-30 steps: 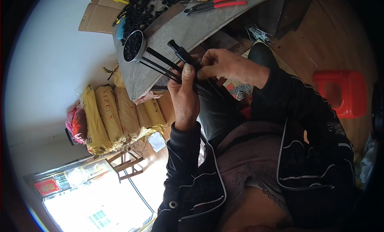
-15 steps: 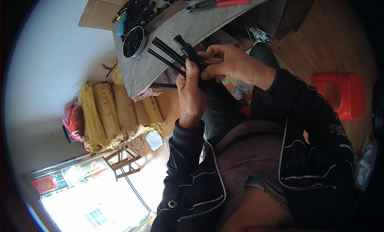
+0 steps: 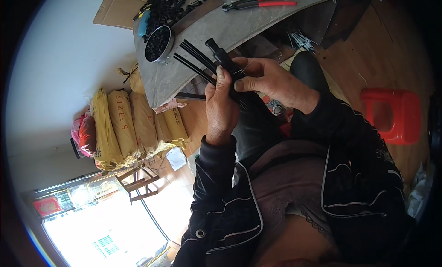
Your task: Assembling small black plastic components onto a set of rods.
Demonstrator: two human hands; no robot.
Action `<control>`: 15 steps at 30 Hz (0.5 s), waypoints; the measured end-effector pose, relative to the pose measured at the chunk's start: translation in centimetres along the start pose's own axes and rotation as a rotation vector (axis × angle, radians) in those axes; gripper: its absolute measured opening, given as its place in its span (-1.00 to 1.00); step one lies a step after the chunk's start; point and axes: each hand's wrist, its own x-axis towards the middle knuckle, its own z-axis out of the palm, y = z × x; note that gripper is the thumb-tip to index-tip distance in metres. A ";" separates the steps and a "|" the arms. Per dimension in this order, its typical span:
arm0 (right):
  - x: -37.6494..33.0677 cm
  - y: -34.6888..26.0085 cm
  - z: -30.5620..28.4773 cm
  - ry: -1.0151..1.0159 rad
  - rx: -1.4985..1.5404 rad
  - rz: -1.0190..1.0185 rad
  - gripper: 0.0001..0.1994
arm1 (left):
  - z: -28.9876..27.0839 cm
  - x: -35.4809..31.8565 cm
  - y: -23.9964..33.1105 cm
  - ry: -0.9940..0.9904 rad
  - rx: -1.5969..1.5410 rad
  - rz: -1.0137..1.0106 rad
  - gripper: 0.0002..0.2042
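My left hand [image 3: 222, 101] is closed round several thin black rods [image 3: 197, 55] that fan out past the thumb toward the table. Beside them a thick black handle-like piece [image 3: 221, 54] with a narrower knobbed end sticks up between my two hands. My right hand [image 3: 271, 80] is closed against its lower part, thumb and fingers pinching there. Some thin, light wire-like strands [image 3: 245, 68] show at the right fingertips. My fingers hide how the rods and the handle-like piece join.
Ahead is a grey table [image 3: 184, 60] with a metal bowl [image 3: 169, 45] of small black parts, a heap of black pieces [image 3: 168, 11] and red-handled pliers [image 3: 258, 3]. A red plastic stool [image 3: 412, 115] stands right. Yellow-brown sacks [image 3: 120, 129] lie left, near a wooden stool [image 3: 138, 182].
Both hands and the black pieces stay together, keeping almost the same hold. The right fingers have shifted slightly at the wire-like strands. The whole view has moved a little.
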 end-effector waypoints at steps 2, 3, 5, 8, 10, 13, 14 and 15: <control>0.1 0.2 0.0 0.015 -0.029 -0.010 -0.40 | 0.2 0.1 0.4 -0.043 0.006 0.007 -0.49; 0.1 0.2 0.0 0.041 -0.015 0.002 -0.44 | 0.4 0.1 0.6 -0.045 0.004 0.006 -0.49; 0.0 0.1 -0.2 0.069 -0.002 0.015 -0.49 | 0.8 -0.1 0.7 -0.120 -0.105 -0.021 -0.58; -0.3 -0.6 -0.3 0.037 -0.003 0.034 -0.51 | 1.3 -0.2 0.7 -0.109 -0.056 -0.007 -0.57; -0.4 -1.0 -0.1 0.023 -0.045 0.054 -0.49 | 1.4 -0.3 0.6 -0.110 -0.052 0.012 -0.56; -0.5 -1.4 0.3 0.057 0.067 0.119 -0.45 | 1.8 -0.8 0.4 -0.073 -0.030 0.041 -0.56; -0.5 -1.1 0.3 0.058 0.063 0.119 -0.45 | 2.0 -0.9 0.3 -0.034 -0.011 0.051 -0.57; -0.2 -0.6 0.2 0.065 0.080 0.104 -0.46 | 2.0 -0.7 0.1 -0.029 -0.012 0.062 -0.57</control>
